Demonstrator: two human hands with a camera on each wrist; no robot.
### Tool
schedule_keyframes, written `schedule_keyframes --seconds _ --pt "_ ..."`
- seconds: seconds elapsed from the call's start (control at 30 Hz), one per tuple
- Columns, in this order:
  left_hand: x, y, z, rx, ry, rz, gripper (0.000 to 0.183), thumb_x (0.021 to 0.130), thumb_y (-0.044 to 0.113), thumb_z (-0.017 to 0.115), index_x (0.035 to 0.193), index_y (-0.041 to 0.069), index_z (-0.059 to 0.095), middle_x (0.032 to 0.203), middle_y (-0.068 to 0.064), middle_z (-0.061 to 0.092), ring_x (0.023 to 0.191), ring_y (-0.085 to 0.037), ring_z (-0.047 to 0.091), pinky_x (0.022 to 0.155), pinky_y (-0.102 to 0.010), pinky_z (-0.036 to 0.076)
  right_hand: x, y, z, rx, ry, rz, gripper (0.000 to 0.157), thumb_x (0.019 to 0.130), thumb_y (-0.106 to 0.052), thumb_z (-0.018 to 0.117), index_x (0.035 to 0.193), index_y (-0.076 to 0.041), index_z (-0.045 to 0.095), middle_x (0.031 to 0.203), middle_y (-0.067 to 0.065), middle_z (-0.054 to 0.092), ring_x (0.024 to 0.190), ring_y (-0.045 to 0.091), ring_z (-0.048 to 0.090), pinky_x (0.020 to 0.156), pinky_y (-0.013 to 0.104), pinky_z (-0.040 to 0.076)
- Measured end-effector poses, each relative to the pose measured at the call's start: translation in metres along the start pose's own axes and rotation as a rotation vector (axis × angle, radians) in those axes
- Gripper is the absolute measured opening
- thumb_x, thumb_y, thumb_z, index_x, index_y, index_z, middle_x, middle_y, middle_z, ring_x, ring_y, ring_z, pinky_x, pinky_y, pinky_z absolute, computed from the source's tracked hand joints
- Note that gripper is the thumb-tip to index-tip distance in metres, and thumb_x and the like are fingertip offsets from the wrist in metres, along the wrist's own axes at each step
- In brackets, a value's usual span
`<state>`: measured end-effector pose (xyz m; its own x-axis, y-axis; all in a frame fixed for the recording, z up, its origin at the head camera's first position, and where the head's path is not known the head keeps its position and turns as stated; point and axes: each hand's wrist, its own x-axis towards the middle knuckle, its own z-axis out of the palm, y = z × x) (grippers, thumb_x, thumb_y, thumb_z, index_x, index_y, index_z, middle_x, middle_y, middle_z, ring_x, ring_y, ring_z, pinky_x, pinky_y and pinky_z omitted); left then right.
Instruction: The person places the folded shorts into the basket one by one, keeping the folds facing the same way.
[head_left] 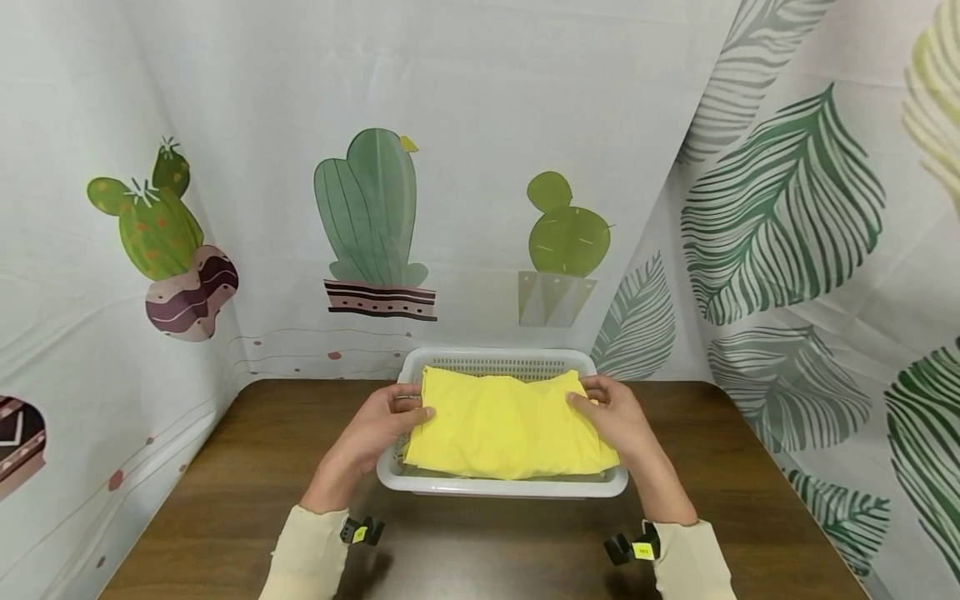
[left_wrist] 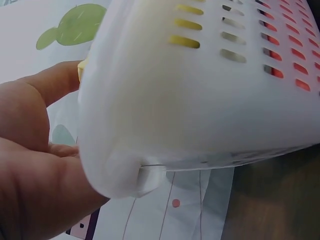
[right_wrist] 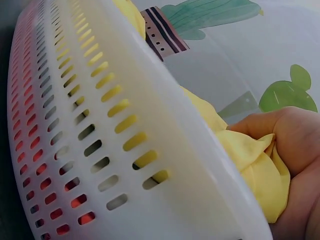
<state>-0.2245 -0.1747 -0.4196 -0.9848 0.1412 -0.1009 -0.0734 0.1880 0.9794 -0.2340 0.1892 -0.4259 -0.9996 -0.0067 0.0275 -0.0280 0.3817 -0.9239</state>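
A folded yellow cloth (head_left: 510, 425) lies in the top of a white plastic basket (head_left: 502, 488), covering most of its opening. At the cloth's left edge my left hand (head_left: 378, 425) pinches it, thumb on top and fingers behind. My right hand (head_left: 618, 417) grips the opposite edge, where the right wrist view shows the yellow fabric (right_wrist: 257, 175) bunched between thumb and fingers. In the left wrist view the basket's rim and wall (left_wrist: 150, 100) hide most of the cloth. Red and grey things, their kind unclear, show through the slots lower down.
The basket stands on a brown wooden table (head_left: 480, 542), near its back edge. Behind and beside the table hangs a white curtain (head_left: 480, 100) printed with cacti and leaves. A small black device is strapped at each wrist.
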Motion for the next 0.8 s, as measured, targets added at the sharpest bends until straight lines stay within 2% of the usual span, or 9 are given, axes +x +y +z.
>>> schedule_keyframes --seconds 0.33,0.53,0.8 --pt "-0.0035 0.0024 0.0025 0.142 0.059 0.021 0.053 0.091 0.022 0.074 0.137 0.006 0.054 0.126 -0.014 0.061 0.113 -0.026 0.061 0.09 -0.039 0.055 -0.0027 -0.002 0.0014 -0.172 0.044 -0.077 0.048 0.094 -0.029 0.07 0.131 -0.001 0.057 0.126 0.017 0.06 0.115 0.032 0.057 0.089 0.039 0.053" --pt "-0.004 0.0015 0.0035 0.177 0.077 0.04 0.051 0.091 0.019 0.074 0.136 0.005 0.055 0.125 -0.013 0.062 0.115 -0.027 0.061 0.091 -0.04 0.054 -0.0047 -0.0016 0.0014 -0.251 0.067 -0.119 0.046 0.093 -0.027 0.07 0.13 -0.002 0.059 0.123 0.016 0.061 0.112 0.032 0.058 0.09 0.044 0.052" --pt "-0.005 0.0029 0.0054 0.279 0.112 0.097 0.047 0.089 0.017 0.076 0.133 0.007 0.06 0.119 -0.008 0.066 0.109 -0.024 0.063 0.086 -0.037 0.056 -0.0028 0.0019 0.0023 -0.32 0.101 -0.188 0.043 0.091 -0.025 0.073 0.125 -0.002 0.062 0.116 0.014 0.065 0.105 0.031 0.061 0.086 0.043 0.053"
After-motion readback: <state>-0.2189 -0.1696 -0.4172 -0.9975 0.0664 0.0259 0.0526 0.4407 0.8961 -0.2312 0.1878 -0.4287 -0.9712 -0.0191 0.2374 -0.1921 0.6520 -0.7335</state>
